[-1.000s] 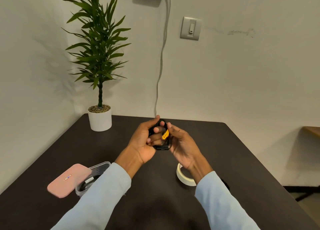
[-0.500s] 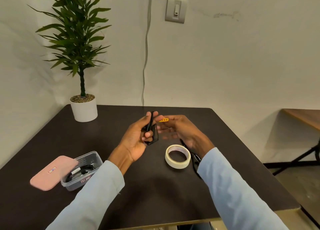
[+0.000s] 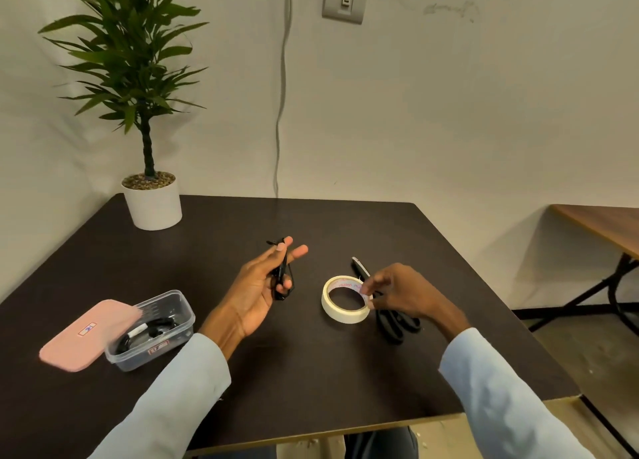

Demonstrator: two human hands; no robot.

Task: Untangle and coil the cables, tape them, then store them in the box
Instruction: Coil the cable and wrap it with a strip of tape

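Left hand (image 3: 257,291) grips a coiled black cable (image 3: 284,276); right hand (image 3: 397,294) pinches the masking tape roll (image 3: 345,299) beside it.

left hand (image 3: 257,291) holds coiled cable (image 3: 284,279); right hand (image 3: 403,294) pinches tape roll (image 3: 345,303).

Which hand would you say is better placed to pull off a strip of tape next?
The right hand: its fingers already touch the tape roll, while the left hand holds the coiled cable.
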